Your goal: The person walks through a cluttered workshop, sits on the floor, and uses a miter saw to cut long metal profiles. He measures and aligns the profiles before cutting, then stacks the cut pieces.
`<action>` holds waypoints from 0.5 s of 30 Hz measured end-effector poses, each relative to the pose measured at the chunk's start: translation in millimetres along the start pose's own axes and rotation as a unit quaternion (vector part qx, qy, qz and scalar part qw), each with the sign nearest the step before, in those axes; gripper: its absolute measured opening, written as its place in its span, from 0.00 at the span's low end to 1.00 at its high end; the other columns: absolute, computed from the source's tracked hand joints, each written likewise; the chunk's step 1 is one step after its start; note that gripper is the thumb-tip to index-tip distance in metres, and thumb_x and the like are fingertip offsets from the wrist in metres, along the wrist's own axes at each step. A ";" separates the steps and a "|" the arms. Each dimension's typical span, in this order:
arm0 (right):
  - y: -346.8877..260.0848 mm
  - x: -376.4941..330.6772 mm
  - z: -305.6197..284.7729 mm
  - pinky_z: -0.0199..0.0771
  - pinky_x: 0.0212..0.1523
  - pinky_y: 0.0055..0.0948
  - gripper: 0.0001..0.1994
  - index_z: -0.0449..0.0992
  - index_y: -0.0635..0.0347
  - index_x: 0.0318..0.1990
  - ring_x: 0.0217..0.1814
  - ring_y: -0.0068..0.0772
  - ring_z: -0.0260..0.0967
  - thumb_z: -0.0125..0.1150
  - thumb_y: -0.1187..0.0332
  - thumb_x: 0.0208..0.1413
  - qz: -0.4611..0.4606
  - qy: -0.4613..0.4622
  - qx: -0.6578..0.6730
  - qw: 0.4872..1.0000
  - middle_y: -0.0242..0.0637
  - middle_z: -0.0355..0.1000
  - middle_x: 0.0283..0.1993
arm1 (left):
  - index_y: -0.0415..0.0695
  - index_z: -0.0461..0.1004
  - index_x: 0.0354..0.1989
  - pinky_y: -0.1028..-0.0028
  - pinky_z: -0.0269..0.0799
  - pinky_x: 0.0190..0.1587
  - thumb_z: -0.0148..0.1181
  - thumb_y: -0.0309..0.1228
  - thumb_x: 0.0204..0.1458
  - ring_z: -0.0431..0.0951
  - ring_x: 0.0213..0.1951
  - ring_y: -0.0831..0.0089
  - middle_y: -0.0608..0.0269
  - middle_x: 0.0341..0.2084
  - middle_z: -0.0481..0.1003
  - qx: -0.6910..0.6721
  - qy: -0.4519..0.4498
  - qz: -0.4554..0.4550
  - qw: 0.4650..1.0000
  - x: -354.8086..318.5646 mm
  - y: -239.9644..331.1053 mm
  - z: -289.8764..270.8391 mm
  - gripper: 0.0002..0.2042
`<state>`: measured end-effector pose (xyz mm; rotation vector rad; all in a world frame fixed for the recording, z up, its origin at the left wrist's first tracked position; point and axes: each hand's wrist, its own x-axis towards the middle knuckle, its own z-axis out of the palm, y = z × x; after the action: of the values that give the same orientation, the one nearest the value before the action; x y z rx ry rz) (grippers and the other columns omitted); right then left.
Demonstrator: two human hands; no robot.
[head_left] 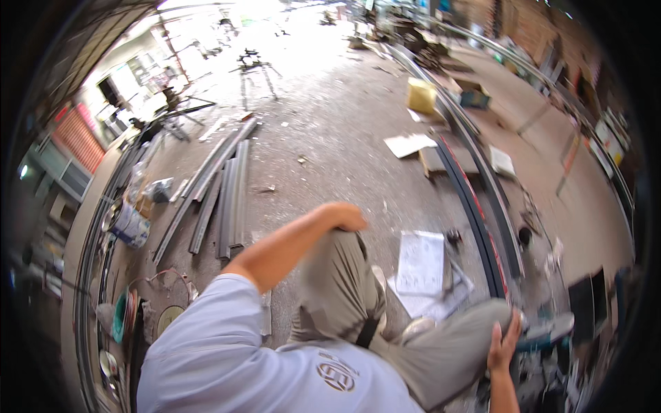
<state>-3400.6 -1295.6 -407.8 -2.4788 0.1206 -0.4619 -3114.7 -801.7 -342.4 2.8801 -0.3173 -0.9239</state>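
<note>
Left hand: at left knee; cannot tell if clenched
Right hand: unclenched, on right knee's outer edge
Floor: at least two papers, overlapping

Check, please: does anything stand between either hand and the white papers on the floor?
For the right hand, yes: the bent right knee, which it touches, lies between it and the white papers. For the left hand, on the left knee, nothing visible stands in the way.
</note>
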 end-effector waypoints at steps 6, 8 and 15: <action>-23.0 -32.7 7.4 0.39 0.79 0.49 0.41 0.54 0.63 0.76 0.83 0.58 0.38 0.62 0.53 0.62 -0.020 0.018 -0.036 0.999 0.59 0.47 0.79 | 0.47 0.80 0.55 0.59 0.76 0.55 0.57 0.48 0.62 0.81 0.52 0.49 0.48 0.48 0.82 -0.092 0.262 0.071 0.958 -71.7 -49.4 39.5 0.21; -26.6 -46.5 7.0 0.39 0.79 0.48 0.42 0.54 0.58 0.77 0.84 0.57 0.37 0.63 0.49 0.61 0.015 0.029 -0.009 0.999 0.58 0.42 0.81 | 0.42 0.78 0.58 0.62 0.69 0.63 0.54 0.43 0.65 0.76 0.61 0.52 0.47 0.55 0.79 -0.122 0.365 0.192 0.903 -91.8 -61.2 58.1 0.20; -40.2 -80.2 -10.4 0.37 0.80 0.50 0.47 0.44 0.58 0.79 0.84 0.63 0.31 0.60 0.44 0.61 0.089 0.033 -0.018 0.995 0.63 0.32 0.82 | 0.38 0.67 0.68 0.65 0.58 0.70 0.49 0.45 0.70 0.68 0.66 0.62 0.52 0.64 0.70 -0.336 0.380 0.238 0.828 -74.0 -66.9 90.7 0.26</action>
<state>-3480.2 -1253.4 -400.4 -2.4606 0.3749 -0.4688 -3215.4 -722.7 -384.8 2.0997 -0.4669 0.2092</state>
